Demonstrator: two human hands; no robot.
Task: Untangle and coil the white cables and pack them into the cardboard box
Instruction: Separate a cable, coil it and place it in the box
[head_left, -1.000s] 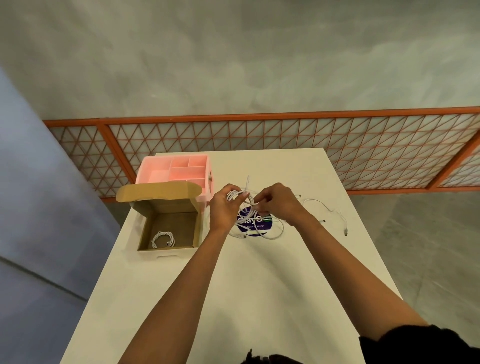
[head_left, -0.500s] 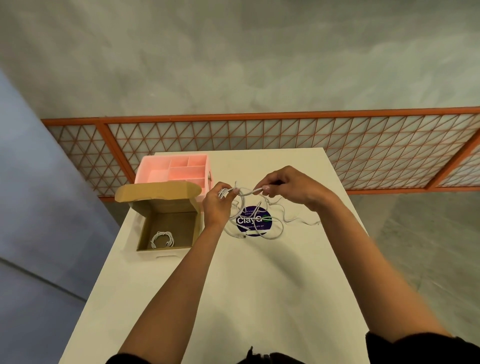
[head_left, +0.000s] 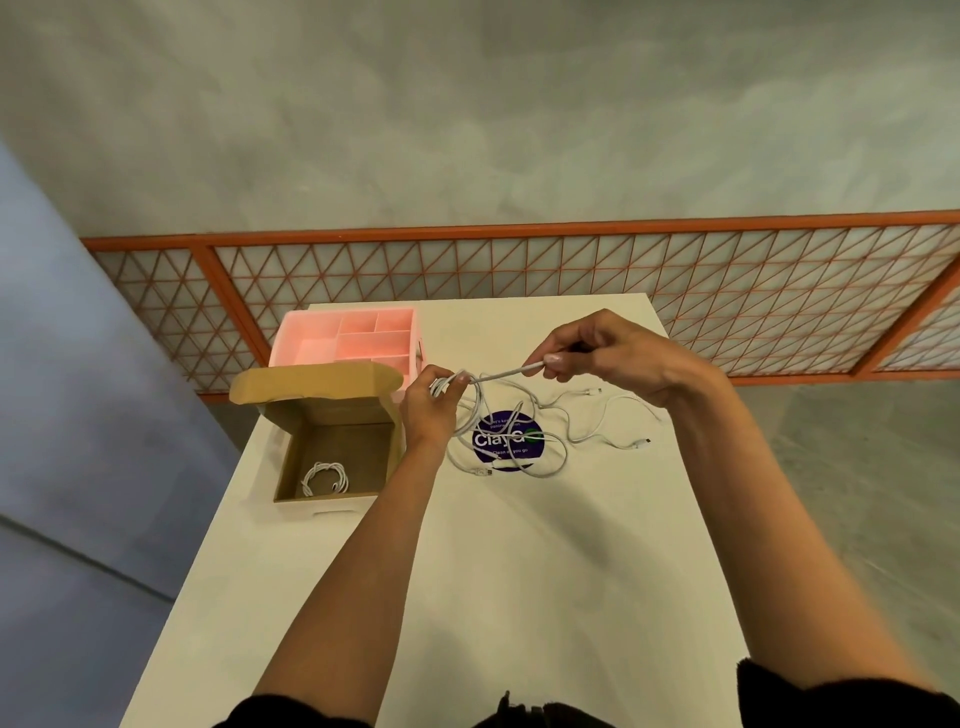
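My left hand (head_left: 430, 410) grips a small bunch of white cable loops just right of the open cardboard box (head_left: 291, 457). My right hand (head_left: 613, 353) pinches the same white cable (head_left: 506, 372) and holds a short stretch of it taut, up and to the right. The rest of the white cables (head_left: 550, 441) lie in loose tangled loops on the table below both hands, with plug ends to the right. One coiled white cable (head_left: 324, 478) lies inside the box.
A pink divided organiser (head_left: 353, 340) stands behind the box at the table's far left. A round purple sticker (head_left: 488, 441) sits on the white table (head_left: 519, 571) under the loose cables. An orange lattice railing (head_left: 519, 270) runs beyond the far edge.
My right hand has moved up and to the right away from my left hand, drawing a length of cable taut between them. My left hand stays beside the box.
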